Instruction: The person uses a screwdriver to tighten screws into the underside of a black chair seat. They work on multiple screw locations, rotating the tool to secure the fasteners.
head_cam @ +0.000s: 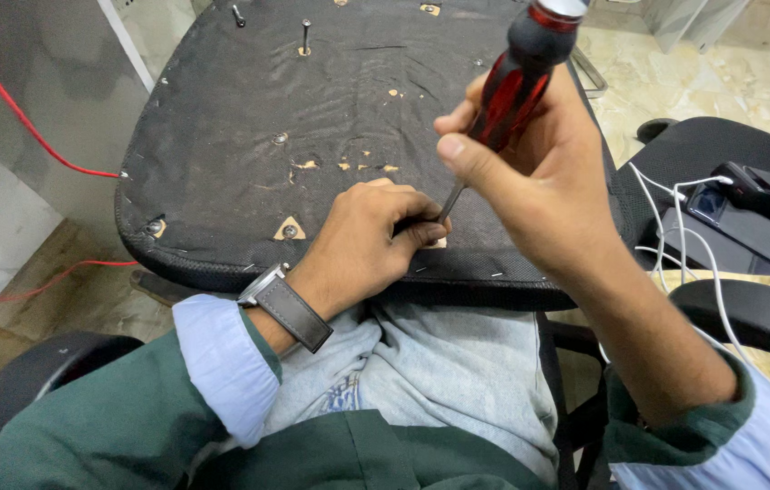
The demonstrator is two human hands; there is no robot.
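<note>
While left hand (pixel 371 238) pinches the tip steady, right hand (pixel 530 172) fists the screwdriver (pixel 514 82) upright over the seat base (pixel 249 118).

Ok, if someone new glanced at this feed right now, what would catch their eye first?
Probably the red and black screwdriver, gripped in the right hand at upper centre, with its tip angled down toward the near edge of the black seat underside. The left hand rests on that edge, fingers pinched around the tip. A red cable runs down the left, and white cables lie on a chair at right.
</note>
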